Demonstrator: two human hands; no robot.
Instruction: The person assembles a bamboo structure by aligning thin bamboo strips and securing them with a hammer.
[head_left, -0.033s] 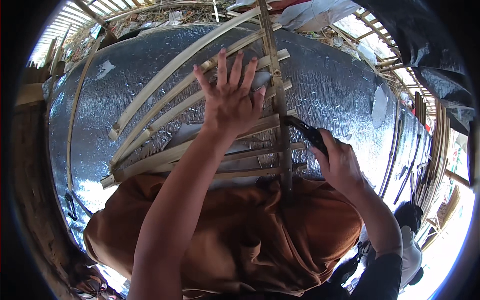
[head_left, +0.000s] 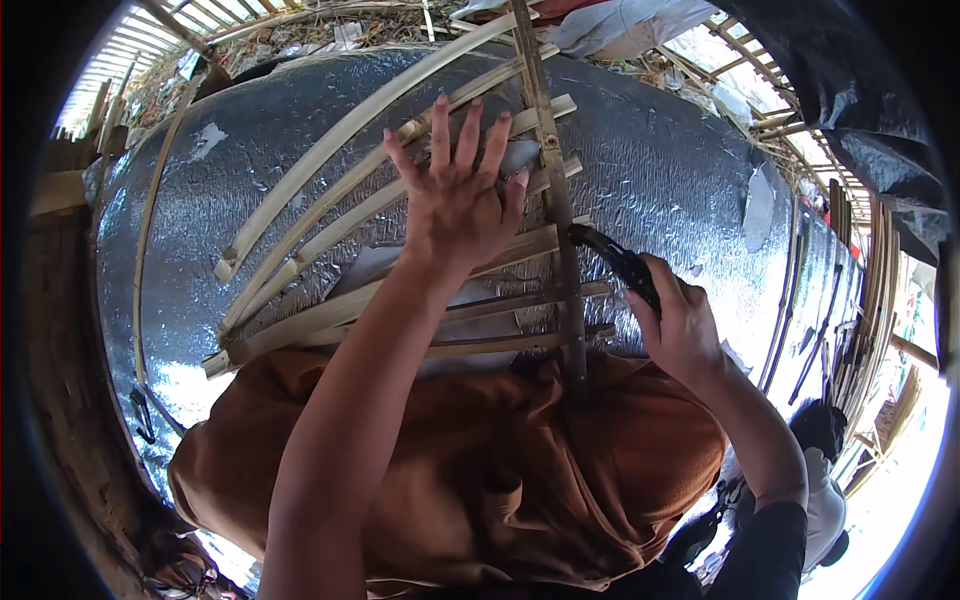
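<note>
My left hand (head_left: 455, 205) lies with fingers spread over several pale bamboo slats (head_left: 300, 178), holding nothing. The slats fan out leftward from a long dark bamboo strip (head_left: 549, 150), which crosses them. My right hand (head_left: 680, 315) is wrapped round the handle of a black curved tool (head_left: 622, 262). Its exact kind is unclear. The tool's far end is right beside the long strip, level with a middle slat; whether they touch, I cannot tell. Part of the slats is hidden beneath my left hand and forearm.
A brown cloth (head_left: 450, 450) covers my lap below the slats. Silvery sheeting (head_left: 660, 180) spreads under the work. A wooden post (head_left: 65, 370) stands at left, bamboo poles (head_left: 878, 290) at right. Another person (head_left: 825, 510) is partly visible at lower right.
The black tool has turned slightly in my right hand, its far end remaining by the strip. My left hand and the slats have shifted only a hair leftward.
</note>
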